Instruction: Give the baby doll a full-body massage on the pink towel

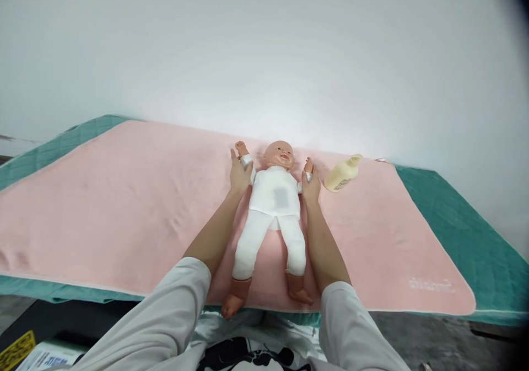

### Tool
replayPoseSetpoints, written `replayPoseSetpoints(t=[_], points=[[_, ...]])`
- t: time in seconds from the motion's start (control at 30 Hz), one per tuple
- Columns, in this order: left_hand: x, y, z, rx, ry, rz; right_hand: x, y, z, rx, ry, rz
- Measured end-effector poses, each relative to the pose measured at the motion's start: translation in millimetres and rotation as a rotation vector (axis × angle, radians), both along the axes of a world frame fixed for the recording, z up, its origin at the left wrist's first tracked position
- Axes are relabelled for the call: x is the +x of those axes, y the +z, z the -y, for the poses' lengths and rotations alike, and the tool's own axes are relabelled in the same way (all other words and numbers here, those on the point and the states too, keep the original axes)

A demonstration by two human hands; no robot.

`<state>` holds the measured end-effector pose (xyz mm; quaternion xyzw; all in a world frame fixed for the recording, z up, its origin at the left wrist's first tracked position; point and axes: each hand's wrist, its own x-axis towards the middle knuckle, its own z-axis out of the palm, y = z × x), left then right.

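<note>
A baby doll [274,192] in white clothes lies on its back on a pink mat [136,194], head toward the wall and feet toward me. My left hand [240,173] is wrapped round the doll's arm on the left, near its white cuff. On the other side my right hand [311,184] grips the doll's other arm at the wrist. Both small doll fists stick up past my fingers. Just right of my right hand is a pale yellow pump bottle [342,173], tilted on the mat.
Under the mat is a green quilted cover [458,222], showing at both ends and along the front edge. A white wall [264,57] rises behind. At the lower left, a white box [52,355] sits below the bed's edge.
</note>
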<state>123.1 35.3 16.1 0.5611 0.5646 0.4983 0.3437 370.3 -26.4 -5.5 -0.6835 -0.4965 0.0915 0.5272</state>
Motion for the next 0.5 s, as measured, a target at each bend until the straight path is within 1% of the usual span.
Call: replayPoseSetpoints(t=[0.07, 0.23, 0.33, 0.5], points=[[-1.0, 1.5, 2.7, 0.049, 0.011, 0.053, -0.7, 1.3, 3.4, 0.066, 0.020, -0.036], [-3.1, 5.5, 11.7, 0.122, 0.049, 0.145, -2.8, 4.4, 9.3, 0.166, -0.003, -0.123], [-6.4, 7.9, 17.4, 0.124, 0.093, 0.199, -3.0, 5.5, 15.6, 0.209, 0.002, -0.129], [-13.0, 9.8, 23.9, 0.086, 0.171, 0.265, -2.7, 4.8, 35.1, 0.201, -0.026, -0.199]])
